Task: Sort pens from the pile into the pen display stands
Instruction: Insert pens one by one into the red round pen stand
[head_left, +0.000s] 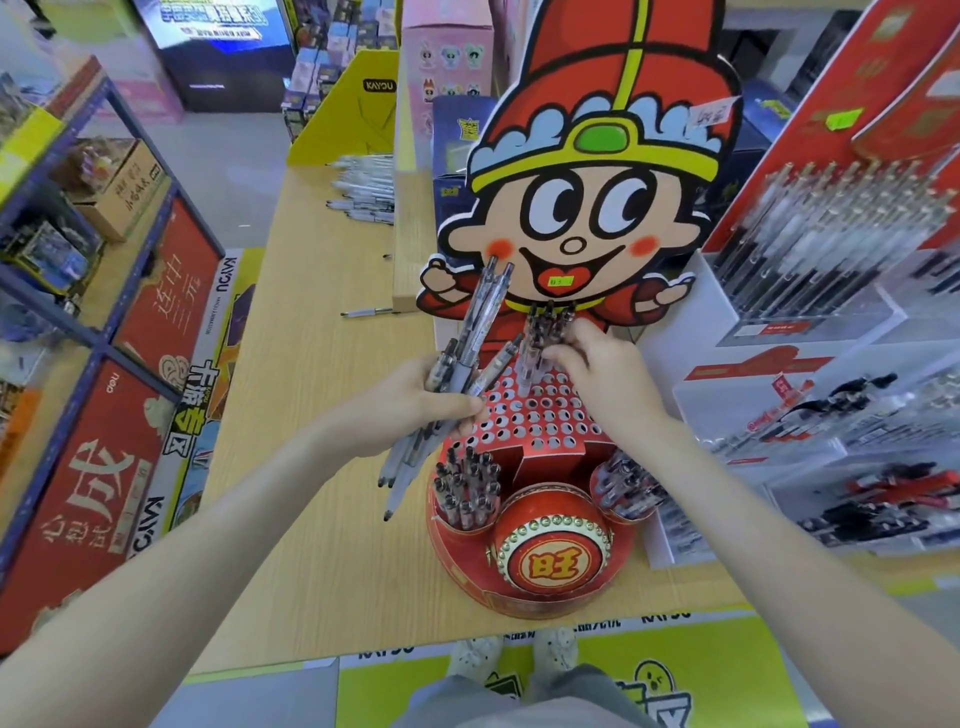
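Pens (470, 343) in the left hand (431, 410) are seen as clear, with grey and black parts. Below the right hand (608, 374), the red stand (540, 421) is dotted with white-ringed holes; beyond it, the cutout (597, 156) is coloured red and yellow.

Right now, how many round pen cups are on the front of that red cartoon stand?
2. The left cup stands left of the drum emblem on the red stand, the right cup right of it. Both are filled; no other cup shows.
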